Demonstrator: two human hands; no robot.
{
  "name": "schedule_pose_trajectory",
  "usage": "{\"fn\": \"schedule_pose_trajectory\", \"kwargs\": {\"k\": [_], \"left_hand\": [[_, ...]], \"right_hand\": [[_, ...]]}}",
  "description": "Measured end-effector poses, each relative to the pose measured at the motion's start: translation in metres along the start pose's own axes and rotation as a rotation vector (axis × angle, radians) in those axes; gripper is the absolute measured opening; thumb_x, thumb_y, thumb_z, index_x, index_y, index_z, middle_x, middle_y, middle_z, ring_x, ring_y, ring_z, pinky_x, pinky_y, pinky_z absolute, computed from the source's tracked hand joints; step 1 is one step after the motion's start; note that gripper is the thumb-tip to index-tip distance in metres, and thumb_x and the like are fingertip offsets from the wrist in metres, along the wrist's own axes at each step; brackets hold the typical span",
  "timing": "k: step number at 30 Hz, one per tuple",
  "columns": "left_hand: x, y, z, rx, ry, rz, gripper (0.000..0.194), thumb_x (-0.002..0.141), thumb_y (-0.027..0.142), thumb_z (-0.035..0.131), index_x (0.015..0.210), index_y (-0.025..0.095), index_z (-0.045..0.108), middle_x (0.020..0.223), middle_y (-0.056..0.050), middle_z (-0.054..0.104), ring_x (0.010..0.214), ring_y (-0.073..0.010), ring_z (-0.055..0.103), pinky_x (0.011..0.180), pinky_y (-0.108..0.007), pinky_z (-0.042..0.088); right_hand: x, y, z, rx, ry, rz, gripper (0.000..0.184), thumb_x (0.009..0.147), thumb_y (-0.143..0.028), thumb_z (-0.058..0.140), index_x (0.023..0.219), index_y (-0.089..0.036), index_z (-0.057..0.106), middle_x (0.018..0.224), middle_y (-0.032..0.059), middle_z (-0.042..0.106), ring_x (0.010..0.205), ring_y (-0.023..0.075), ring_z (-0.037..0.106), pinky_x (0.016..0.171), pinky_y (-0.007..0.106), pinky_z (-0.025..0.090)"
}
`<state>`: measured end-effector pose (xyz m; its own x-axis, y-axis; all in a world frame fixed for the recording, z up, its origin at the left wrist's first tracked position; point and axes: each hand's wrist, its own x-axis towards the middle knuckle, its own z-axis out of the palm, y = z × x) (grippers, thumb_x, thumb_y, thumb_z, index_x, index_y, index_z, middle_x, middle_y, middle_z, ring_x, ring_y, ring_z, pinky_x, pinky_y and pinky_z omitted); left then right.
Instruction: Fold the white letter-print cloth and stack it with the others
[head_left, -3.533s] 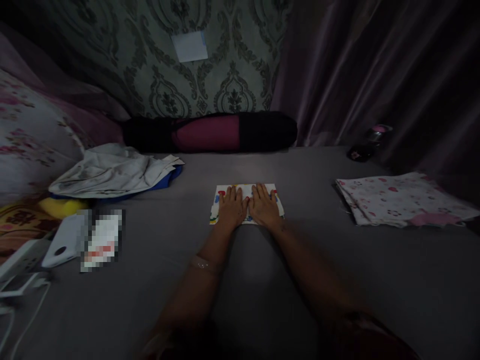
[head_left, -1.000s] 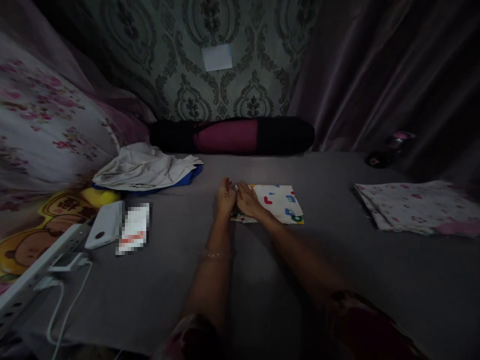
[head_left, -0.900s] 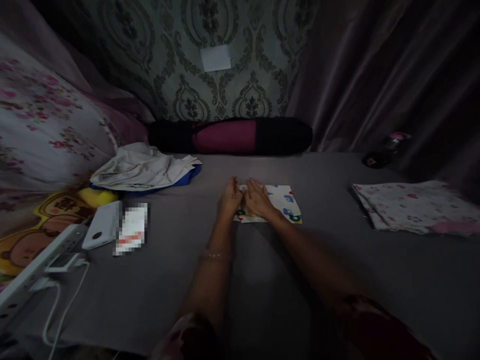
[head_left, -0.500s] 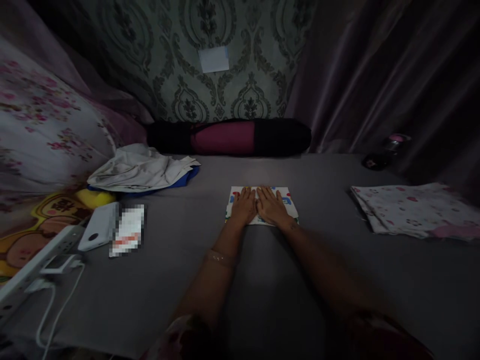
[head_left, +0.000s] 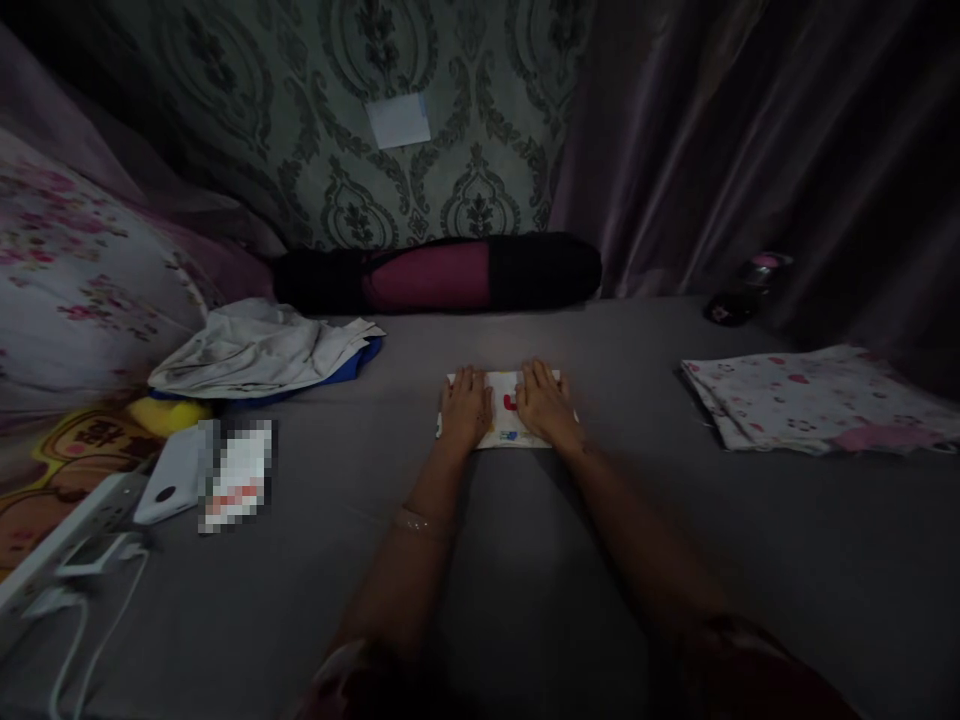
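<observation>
Here, printed cloth (head_left: 504,415): white with red and blue figures, folded into a flat rectangle, lying on the grey sheet (head_left: 315,560) right in front of me, under both my hands.
Left hand (head_left: 466,412): palm down across the cloth's left end, fingers stretched out, gripping nothing.
Right hand (head_left: 546,405): palm down across the right end in the same way, fingertips reaching about to the far edge.
Gap between my hands: they are apart, with the cloth's middle showing between them, a red figure beside my right hand and a blue one towards the near edge.
Long axis of the cloth: left to right, crosswise to my forearms; my fingers point away from me, over its short way.
Near edge: roughly straight, facing me, just beside my wrists.
Farther off to the right: a folded white cloth with pink prints (head_left: 810,400), well apart from my right hand.
To the left: a crumpled pale cloth (head_left: 262,350) on blue fabric (head_left: 352,365).
</observation>
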<state>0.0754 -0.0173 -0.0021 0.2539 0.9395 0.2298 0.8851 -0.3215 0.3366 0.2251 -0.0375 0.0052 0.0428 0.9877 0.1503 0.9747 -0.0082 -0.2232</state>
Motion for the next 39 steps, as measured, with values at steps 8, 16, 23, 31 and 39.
{"fn": "schedule_pose_trajectory", "kwargs": {"k": [8,16,23,31,39], "left_hand": [[0.001,-0.013,0.008,0.076,-0.125,-0.12,0.06,0.098,0.042,0.028,0.147,0.007,0.035,0.155,-0.023,0.029,0.145,-0.0351,0.022,0.116,-0.055,0.017],[0.002,-0.013,0.007,0.086,-0.161,-0.131,0.061,0.098,0.043,0.027,0.149,0.011,0.031,0.157,-0.02,0.026,0.147,-0.0328,0.019,0.117,-0.052,0.017],[0.011,-0.021,-0.005,0.052,-0.276,-0.157,0.061,0.096,0.045,0.035,0.148,0.012,0.033,0.158,-0.018,0.025,0.146,-0.0298,0.022,0.117,-0.043,0.022],[0.014,-0.056,-0.02,-0.034,-0.107,-0.35,0.043,0.087,0.035,0.058,0.121,0.01,0.06,0.115,-0.018,0.067,0.103,-0.0255,0.066,0.081,-0.029,0.048],[0.003,-0.061,-0.035,-0.123,-0.158,-0.498,0.029,0.086,0.039,0.06,0.091,0.012,0.071,0.083,-0.012,0.073,0.078,-0.0224,0.068,0.057,-0.025,0.041]], "right_hand": [[0.0,0.016,0.013,-0.006,-0.049,0.097,0.062,0.099,-0.038,0.021,0.15,-0.005,0.03,0.157,0.0165,0.027,0.145,0.0288,0.02,0.116,0.052,0.017],[-0.001,0.015,0.014,0.032,-0.041,0.091,0.06,0.097,-0.035,0.027,0.149,-0.005,0.03,0.158,0.0176,0.025,0.145,0.0297,0.02,0.116,0.051,0.015],[0.009,0.04,-0.011,0.407,-0.106,0.168,0.051,0.089,-0.025,0.05,0.138,-0.01,0.048,0.142,0.0159,0.05,0.13,0.0225,0.047,0.106,0.03,0.036],[0.003,0.08,-0.039,0.638,-0.158,0.445,0.011,0.079,-0.015,0.059,0.084,-0.013,0.068,0.062,0.0019,0.063,0.059,0.012,0.059,0.051,0.017,0.041],[-0.001,0.086,-0.039,0.497,-0.222,0.492,0.013,0.077,-0.018,0.062,0.067,-0.011,0.069,0.052,0.0029,0.058,0.048,0.0126,0.053,0.046,0.02,0.036]]}}
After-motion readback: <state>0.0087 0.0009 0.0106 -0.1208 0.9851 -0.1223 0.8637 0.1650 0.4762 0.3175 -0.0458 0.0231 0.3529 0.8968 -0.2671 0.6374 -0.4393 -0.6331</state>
